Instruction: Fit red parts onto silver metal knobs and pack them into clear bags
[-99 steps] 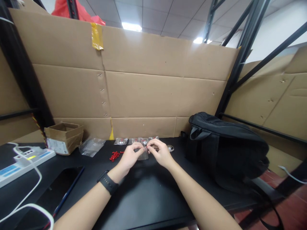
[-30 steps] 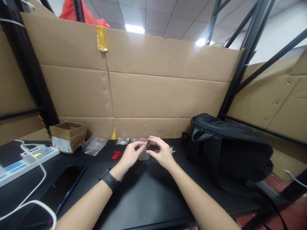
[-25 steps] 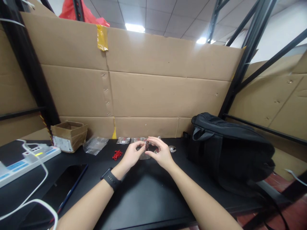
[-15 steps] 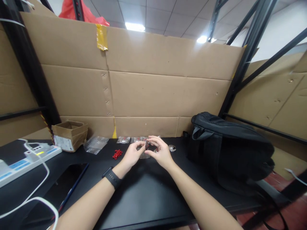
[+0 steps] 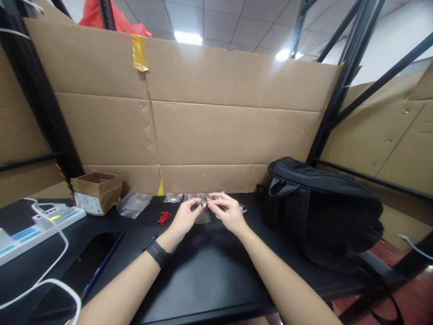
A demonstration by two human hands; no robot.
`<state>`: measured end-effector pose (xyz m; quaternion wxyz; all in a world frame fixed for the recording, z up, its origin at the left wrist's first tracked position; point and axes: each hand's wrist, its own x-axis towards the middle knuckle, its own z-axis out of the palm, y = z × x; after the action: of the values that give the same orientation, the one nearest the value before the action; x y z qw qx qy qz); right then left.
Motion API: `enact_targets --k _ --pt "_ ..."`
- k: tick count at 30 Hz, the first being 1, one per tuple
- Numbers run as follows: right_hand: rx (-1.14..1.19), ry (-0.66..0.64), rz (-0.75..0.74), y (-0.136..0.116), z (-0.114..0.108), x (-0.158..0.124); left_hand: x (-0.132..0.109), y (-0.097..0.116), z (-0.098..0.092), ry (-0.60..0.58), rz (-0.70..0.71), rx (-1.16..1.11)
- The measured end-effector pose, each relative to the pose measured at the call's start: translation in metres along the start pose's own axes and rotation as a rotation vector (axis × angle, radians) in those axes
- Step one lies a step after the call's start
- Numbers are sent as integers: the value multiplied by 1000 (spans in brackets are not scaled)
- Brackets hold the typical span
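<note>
My left hand [image 5: 184, 220] and my right hand [image 5: 229, 214] meet fingertip to fingertip over the black table [image 5: 203, 271]. Between them they pinch a small round silvery piece [image 5: 204, 202], too small to name. A clear plastic bag [image 5: 204, 217] lies just under the fingers. A small red chain [image 5: 164, 217] lies on the table left of my left hand. My left wrist wears a black watch [image 5: 156, 251].
A black backpack [image 5: 321, 207] lies on the right. Small clear bags [image 5: 174, 197] and a larger one [image 5: 133, 204] sit along the cardboard wall [image 5: 219, 131]. A small cardboard box [image 5: 96, 192], a white power strip [image 5: 37, 223] with cable, and a dark tablet with a pen [image 5: 98, 271] are left.
The small piece was held upright on edge between my fingertips; now it is tipped and both hands have closed in on it. The view shifted slightly.
</note>
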<state>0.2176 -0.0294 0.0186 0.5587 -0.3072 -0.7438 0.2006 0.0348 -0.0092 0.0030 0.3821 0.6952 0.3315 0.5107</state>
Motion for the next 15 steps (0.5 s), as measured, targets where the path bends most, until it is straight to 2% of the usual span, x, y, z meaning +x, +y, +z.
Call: enact_targets --k 5,11,13,15 --pt "-69 2 -64 0 -2 1 -2 2 2 -41 -57 -93" --pt "-149 -46 -59 1 -1 0 -1 2 -2 -83 -71 -15" --pt "-180 -74 -53 0 0 -1 0 0 -4 -64 -57 0" --pt "-192 -110 -50 1 0 -2 2 -1 -6 13 -24 -9"
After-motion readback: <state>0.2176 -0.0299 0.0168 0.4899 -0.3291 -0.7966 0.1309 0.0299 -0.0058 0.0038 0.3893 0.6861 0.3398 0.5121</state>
